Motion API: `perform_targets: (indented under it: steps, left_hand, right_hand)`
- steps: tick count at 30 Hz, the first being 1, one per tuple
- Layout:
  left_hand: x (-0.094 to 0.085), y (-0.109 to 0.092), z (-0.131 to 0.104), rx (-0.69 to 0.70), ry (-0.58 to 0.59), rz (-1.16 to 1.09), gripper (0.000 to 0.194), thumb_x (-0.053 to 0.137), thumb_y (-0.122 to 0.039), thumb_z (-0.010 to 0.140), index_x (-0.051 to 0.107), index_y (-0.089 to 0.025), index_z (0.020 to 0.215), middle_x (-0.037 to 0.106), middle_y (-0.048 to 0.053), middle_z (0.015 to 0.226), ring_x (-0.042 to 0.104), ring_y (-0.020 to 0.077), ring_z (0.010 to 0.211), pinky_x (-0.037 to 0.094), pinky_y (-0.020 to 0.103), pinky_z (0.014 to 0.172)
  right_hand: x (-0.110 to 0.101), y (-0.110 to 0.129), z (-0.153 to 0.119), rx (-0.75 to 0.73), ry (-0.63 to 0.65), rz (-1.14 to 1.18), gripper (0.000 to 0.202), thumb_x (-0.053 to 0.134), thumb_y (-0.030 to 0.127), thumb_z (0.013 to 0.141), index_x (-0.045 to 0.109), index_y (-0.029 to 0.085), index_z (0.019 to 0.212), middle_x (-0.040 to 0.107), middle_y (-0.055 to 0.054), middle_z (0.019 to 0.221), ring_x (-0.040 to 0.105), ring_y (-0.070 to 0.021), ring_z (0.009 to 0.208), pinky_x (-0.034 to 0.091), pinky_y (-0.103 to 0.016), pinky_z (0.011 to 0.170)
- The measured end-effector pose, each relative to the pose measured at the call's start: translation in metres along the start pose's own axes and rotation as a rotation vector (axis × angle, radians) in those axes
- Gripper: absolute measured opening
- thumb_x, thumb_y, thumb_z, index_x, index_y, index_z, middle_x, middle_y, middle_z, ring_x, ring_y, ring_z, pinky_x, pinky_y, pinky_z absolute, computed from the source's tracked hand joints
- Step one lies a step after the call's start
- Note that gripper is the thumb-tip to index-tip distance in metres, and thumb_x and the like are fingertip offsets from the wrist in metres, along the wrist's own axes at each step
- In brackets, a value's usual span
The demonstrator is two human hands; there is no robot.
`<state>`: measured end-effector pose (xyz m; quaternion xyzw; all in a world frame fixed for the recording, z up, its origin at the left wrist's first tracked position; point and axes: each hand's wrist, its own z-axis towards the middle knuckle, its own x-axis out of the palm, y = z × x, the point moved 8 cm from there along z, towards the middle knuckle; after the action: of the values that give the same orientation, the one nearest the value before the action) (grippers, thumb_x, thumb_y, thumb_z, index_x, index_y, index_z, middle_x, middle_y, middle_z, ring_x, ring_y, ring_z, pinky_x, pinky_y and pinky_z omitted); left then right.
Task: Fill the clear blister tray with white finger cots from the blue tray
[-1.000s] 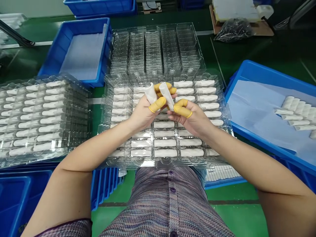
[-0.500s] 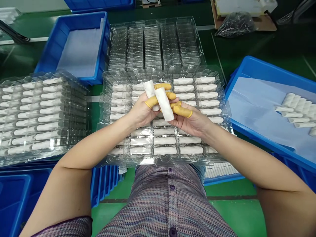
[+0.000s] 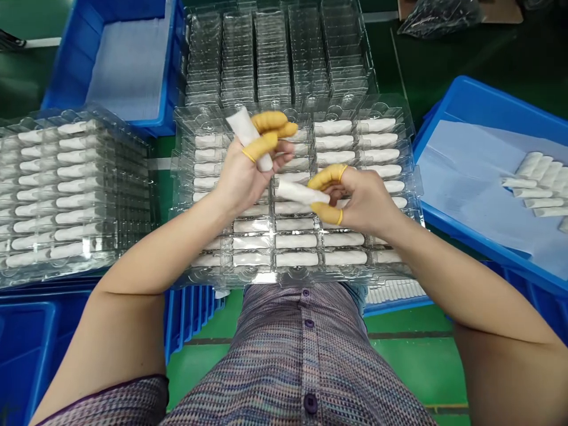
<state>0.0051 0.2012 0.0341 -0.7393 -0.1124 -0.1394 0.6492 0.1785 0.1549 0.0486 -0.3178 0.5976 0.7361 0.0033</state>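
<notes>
Yellow finger cots cover several of my fingertips. My left hand [image 3: 248, 160] is closed around a white, soft-looking tube [image 3: 242, 127] that leans up and to the left. Between thumb and fingers, my right hand [image 3: 350, 192] pinches a second white tube [image 3: 299, 192], which lies nearly level just over the tray. Beneath both hands is a clear plastic tray [image 3: 410, 189] with rows of similar white tubes in its slots. My hands and forearms hide part of the middle rows.
At left rises a stack of filled clear trays [image 3: 128, 195]. Behind are nested clear trays [image 3: 275, 59] and a blue bin [image 3: 171, 77] with a pale sheet. On the right, a blue bin [image 3: 461, 100] holds several white tubes [image 3: 539, 171] on paper. More blue crates [image 3: 190, 325] stand below left.
My hands have separated. The left has moved up and left with one tube; the right now pinches the other tube, turned nearly level and lowered toward the tray. The view has shifted slightly downward.
</notes>
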Motion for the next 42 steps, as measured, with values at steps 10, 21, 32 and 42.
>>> perform_targets:
  steps: [10, 21, 32, 42]
  left_hand:
    - [-0.013, 0.015, 0.007, -0.104, -0.013, 0.012, 0.05, 0.062, -0.081, 0.088, 0.068, -0.037, 0.11, 0.081, 0.002, 0.118, 0.076, 0.0245, 0.095, 0.062, 0.038, 0.07]
    - [-0.004, 0.007, 0.002, -0.032, -0.071, -0.053, 0.029, 0.075, -0.05, 0.095, 0.068, -0.028, 0.113, 0.077, 0.004, 0.114, 0.071, 0.0272, 0.126, 0.062, 0.037, 0.1]
    - [0.004, 0.01, -0.004, -0.055, 0.037, -0.058, 0.035, 0.087, -0.044, 0.086, 0.068, -0.027, 0.11, 0.077, 0.003, 0.105, 0.074, 0.0276, 0.12, 0.063, 0.038, 0.098]
    - [0.026, 0.015, -0.009, 0.063, 0.408, 0.023, 0.065, 0.089, -0.053, 0.082, 0.063, -0.025, 0.135, 0.075, 0.008, 0.132, 0.072, 0.0284, 0.127, 0.057, 0.045, 0.114]
  right_hand:
    - [0.055, 0.028, -0.016, -0.409, 0.366, -0.886, 0.016, 0.062, 0.02, 0.092, 0.077, 0.017, 0.094, 0.073, -0.008, 0.072, 0.059, -0.0279, 0.088, 0.039, -0.037, 0.07]
    - [0.058, 0.022, -0.016, -0.388, 0.364, -0.926, 0.019, 0.064, 0.018, 0.094, 0.077, 0.014, 0.08, 0.074, -0.015, 0.093, 0.056, -0.0288, 0.096, 0.041, -0.04, 0.073]
    - [0.021, -0.015, 0.006, 0.275, 0.12, 0.547, 0.029, 0.063, 0.05, 0.101, 0.066, 0.023, 0.111, 0.08, -0.009, 0.115, 0.077, -0.0234, 0.095, 0.064, -0.039, 0.074]
    - [0.022, -0.024, 0.004, 0.31, -0.067, 0.843, 0.043, 0.101, 0.04, 0.067, 0.063, 0.023, 0.078, 0.076, -0.001, 0.101, 0.077, -0.0217, 0.096, 0.067, -0.033, 0.075]
